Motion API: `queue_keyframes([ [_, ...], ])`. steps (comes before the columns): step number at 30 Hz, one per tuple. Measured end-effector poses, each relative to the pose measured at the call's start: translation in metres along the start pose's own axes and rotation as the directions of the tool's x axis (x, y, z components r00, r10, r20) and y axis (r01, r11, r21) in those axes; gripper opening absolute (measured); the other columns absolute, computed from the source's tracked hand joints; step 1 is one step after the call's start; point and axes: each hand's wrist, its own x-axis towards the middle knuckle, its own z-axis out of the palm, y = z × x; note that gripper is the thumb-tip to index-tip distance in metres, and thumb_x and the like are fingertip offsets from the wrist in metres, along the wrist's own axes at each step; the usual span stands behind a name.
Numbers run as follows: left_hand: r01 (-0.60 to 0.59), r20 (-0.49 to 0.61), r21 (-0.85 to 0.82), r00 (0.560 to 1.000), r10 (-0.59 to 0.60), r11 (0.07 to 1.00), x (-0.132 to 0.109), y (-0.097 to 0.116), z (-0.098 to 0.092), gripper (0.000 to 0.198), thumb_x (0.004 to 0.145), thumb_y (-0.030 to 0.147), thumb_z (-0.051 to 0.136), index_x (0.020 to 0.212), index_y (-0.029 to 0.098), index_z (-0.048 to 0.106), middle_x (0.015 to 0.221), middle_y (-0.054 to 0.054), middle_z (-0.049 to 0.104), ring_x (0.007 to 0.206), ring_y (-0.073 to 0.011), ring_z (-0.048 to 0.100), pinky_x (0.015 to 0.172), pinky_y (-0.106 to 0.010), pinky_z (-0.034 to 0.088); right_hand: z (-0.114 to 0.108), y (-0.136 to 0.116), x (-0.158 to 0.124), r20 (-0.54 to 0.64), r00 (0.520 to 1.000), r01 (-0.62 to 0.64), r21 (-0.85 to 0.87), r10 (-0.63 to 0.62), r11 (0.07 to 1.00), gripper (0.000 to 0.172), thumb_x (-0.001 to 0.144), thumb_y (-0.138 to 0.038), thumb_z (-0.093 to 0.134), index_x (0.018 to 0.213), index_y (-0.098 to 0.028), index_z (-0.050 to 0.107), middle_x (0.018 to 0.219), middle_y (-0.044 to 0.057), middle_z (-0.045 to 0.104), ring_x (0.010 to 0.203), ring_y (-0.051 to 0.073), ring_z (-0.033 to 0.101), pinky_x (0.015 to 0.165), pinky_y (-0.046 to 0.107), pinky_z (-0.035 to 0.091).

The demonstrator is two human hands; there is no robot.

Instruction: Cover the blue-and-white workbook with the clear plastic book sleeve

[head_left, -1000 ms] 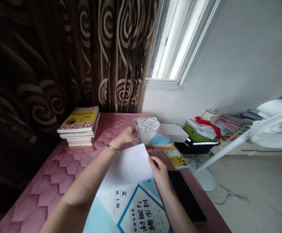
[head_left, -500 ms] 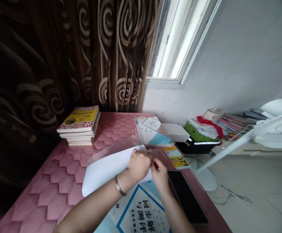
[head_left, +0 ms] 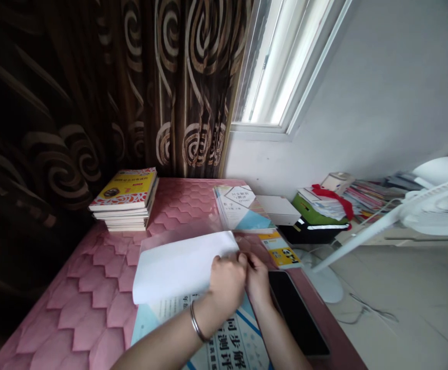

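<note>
A workbook (head_left: 224, 334) with a pale blue and white cover and large Chinese characters lies in front of me. Over its far part rests a white sheet (head_left: 181, 264), its near edge curled up. Clear plastic film (head_left: 193, 229) extends beyond the sheet on the bedding. My left hand (head_left: 227, 281), below a silver bangle, is closed at the sheet's right edge. Beside it, almost touching, my right hand (head_left: 258, 277) has thumb and fingers pinched together; what they hold is hidden. A black tablet-like device (head_left: 299, 313) lies just right of my right forearm.
A stack of books (head_left: 126, 198) sits at the far left of the pink quilted surface (head_left: 89, 313). More workbooks (head_left: 241, 208), a white box (head_left: 278, 208) and a yellow panda booklet (head_left: 281, 252) lie at the far right. A white fan (head_left: 366, 236) stands beyond the right edge.
My left hand has come nearer to me and slightly right. The white sheet's near edge has shifted away, and more of the workbook's left side shows. My right hand has moved slightly right.
</note>
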Motion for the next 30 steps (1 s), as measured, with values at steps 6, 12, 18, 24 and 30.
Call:
queue_keyframes([
  [6,0.221,-0.17,0.033,0.962,-0.212,0.975,-0.062,-0.022,0.031,0.032,0.085,0.013,0.052,0.117,0.013,0.058,0.116,-0.015,0.063,0.102,-0.0262,0.063,0.087,-0.042,0.051,-0.005,0.002,0.002,-0.064,0.997,-0.054,-0.036,0.052,0.998,0.046,0.07,-0.06,0.066,0.079,-0.016,0.07,0.078,0.008,0.072,0.072,0.023,0.063,0.063,0.03,0.049],
  [12,0.683,-0.077,0.047,0.73,-0.679,0.729,-0.163,-0.131,0.033,0.038,0.093,0.034,0.039,0.113,0.006,0.056,0.111,-0.023,0.063,0.095,-0.0322,0.064,0.076,-0.041,0.05,-0.005,0.011,0.005,-0.054,0.993,-0.106,0.052,0.109,0.993,0.046,0.068,-0.06,0.067,0.081,-0.016,0.069,0.075,0.006,0.071,0.068,0.021,0.062,0.058,0.028,0.048],
  [18,0.789,0.343,-0.199,0.612,-0.712,0.582,-0.203,-0.154,0.053,0.022,0.09,0.028,0.04,0.1,0.015,0.055,0.102,-0.014,0.071,0.099,-0.0236,0.068,0.082,-0.031,0.049,0.007,0.01,0.001,-0.166,0.986,-0.02,0.015,0.022,1.0,0.045,0.071,-0.06,0.063,0.078,-0.016,0.066,0.071,0.004,0.068,0.065,0.019,0.058,0.059,0.027,0.046],
  [24,0.798,0.289,-0.257,0.601,-0.745,0.545,-0.189,-0.145,0.047,0.019,0.09,0.019,0.032,0.093,0.021,0.051,0.098,-0.01,0.072,0.095,-0.0206,0.069,0.079,-0.028,0.049,0.008,0.006,0.0,-0.249,0.968,-0.045,-0.016,0.04,0.999,0.053,0.066,-0.067,0.063,0.077,-0.015,0.066,0.073,0.007,0.07,0.068,0.021,0.06,0.062,0.03,0.049],
  [30,0.675,0.278,-0.3,0.738,-0.615,0.674,-0.154,-0.205,-0.004,0.017,0.088,0.014,0.038,0.092,0.02,0.052,0.093,-0.007,0.072,0.089,-0.0181,0.069,0.075,-0.024,0.046,-0.003,-0.014,-0.028,-0.228,0.969,-0.11,-0.054,0.095,0.992,0.05,0.067,-0.066,0.064,0.076,-0.017,0.067,0.075,0.008,0.072,0.069,0.024,0.064,0.06,0.031,0.051],
])
